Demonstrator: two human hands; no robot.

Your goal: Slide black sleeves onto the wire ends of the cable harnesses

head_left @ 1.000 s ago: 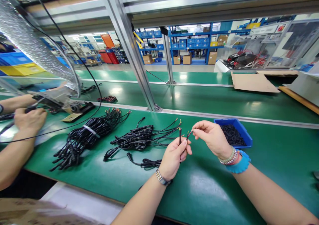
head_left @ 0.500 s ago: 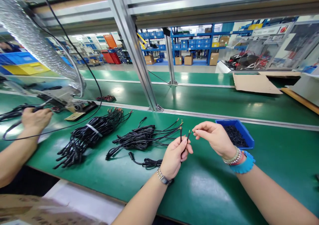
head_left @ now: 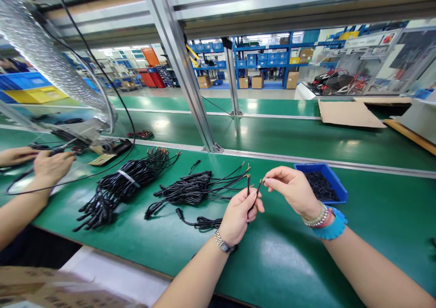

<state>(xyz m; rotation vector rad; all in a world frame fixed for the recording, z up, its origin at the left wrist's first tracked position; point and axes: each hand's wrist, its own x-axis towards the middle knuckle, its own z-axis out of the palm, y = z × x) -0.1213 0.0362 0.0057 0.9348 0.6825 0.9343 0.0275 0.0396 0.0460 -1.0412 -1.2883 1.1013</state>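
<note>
My left hand [head_left: 241, 215], with a metal watch at the wrist, is closed around black cables [head_left: 249, 181] whose ends stick up with yellowish wire tips. Thumb and fingertips of my right hand [head_left: 289, 187] are pinched together right at the tip of one cable end [head_left: 260, 185]; whatever sits between them is too small to make out. Under my left hand lies a coiled black cable [head_left: 206, 224] with a connector. Close by on the left is a loose bundle of black cables [head_left: 190, 187], bare coloured ends pointing right. Behind my right hand stands a blue bin [head_left: 341, 194] of small black pieces.
A tied cable bundle [head_left: 119, 185] lies farther left on the green bench [head_left: 299, 262]. Past it, a co-worker's hands [head_left: 51, 167] hold a black tool beside a small fixture [head_left: 109, 151] and foil duct [head_left: 64, 58]. An aluminium post [head_left: 184, 72] rises mid-bench; cardboard [head_left: 350, 114] lies behind.
My right fingertips have moved slightly left, onto the tip of the right cable end. My left hand barely moved. At far left, a co-worker's second hand has come into view.
</note>
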